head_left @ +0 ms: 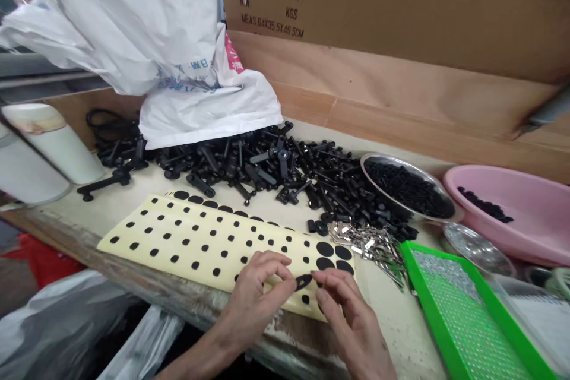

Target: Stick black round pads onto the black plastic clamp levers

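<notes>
A thin black ring-shaped sticker (303,282) with a hole in its middle is held just above a pale yellow backing sheet (178,270). My left hand (260,288) pinches its left end between thumb and index finger. At its right end, the bent fingers of my right hand (350,314) meet the sticker's edge; the exact grip there is partly hidden. Small black dots in rows cover most of the sheet. Whole black round stickers (325,249) sit at the sheet's right end, and more line its far edge.
Behind the sheet lies a heap of black plastic parts (231,160) under a white bag (209,110). Metal clips (369,243), a steel bowl (414,214), a pink basin (534,214) and a green tray (412,267) stand right. White bottles (66,148) stand left.
</notes>
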Tool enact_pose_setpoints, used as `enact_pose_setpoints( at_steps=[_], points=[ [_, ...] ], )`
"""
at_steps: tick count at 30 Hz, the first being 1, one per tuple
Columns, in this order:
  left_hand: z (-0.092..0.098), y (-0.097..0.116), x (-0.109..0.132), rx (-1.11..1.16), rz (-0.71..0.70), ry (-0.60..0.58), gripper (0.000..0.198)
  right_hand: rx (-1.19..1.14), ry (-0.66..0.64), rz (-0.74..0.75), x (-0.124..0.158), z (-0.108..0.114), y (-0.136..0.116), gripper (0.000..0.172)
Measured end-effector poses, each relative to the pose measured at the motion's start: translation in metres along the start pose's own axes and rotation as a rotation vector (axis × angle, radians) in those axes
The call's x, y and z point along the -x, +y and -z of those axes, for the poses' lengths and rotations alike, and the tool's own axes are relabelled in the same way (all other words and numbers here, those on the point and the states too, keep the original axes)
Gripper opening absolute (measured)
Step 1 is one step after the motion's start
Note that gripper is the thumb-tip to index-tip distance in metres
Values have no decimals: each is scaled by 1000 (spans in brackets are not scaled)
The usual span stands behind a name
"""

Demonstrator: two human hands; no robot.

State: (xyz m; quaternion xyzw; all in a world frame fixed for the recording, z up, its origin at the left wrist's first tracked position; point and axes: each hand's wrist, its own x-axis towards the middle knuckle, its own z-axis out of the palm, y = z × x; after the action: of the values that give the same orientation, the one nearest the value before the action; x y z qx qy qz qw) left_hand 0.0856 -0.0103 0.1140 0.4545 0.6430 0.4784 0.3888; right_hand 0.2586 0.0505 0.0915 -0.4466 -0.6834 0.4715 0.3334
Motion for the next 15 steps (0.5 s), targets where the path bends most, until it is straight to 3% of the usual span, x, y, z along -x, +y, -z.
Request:
enact_pose_setpoints(
  at_steps=[3,6,9,12,15],
  points=[
    [1,3,-8,170,124,37,17,-129,141,-76,-6,-11,-1,40],
    [3,1,-15,288,175,34,17,-148,91,-56,-15,-14,-8,26],
    [2,-1,-19,330,186,31,16,-132,45,-33,-23,-13,-12,27],
    [1,0,-22,289,152,31,17,-107,76,23,-30,-17,-10,24],
    [3,1,-31,77,19,66,22,-24,194,205,-33,-25,-5,19]
  ],
)
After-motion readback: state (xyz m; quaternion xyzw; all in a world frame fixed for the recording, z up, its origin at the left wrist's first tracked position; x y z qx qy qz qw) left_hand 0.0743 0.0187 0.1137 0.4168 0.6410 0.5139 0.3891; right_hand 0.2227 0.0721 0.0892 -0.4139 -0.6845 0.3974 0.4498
